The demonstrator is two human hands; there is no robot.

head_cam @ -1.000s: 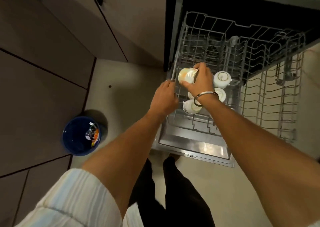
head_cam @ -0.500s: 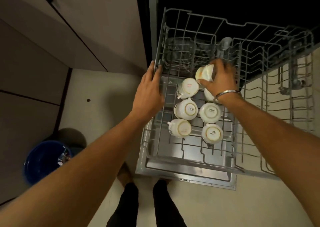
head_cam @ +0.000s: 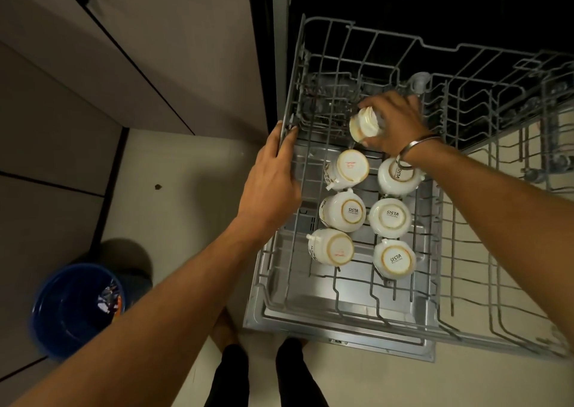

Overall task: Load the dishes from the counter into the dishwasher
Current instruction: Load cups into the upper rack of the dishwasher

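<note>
Your left hand (head_cam: 271, 186) grips the left rim of the rack (head_cam: 290, 121). Six cups (head_cam: 343, 210) already stand upside down in the rack. Farther right, your right hand (head_cam: 393, 124) holds a seventh cup (head_cam: 365, 126) above the far row, not yet placed.

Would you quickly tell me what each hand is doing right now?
Left hand: grips the left rim of the rack.
Right hand: holds a cup tilted on its side, above the six upside-down cups.
</note>
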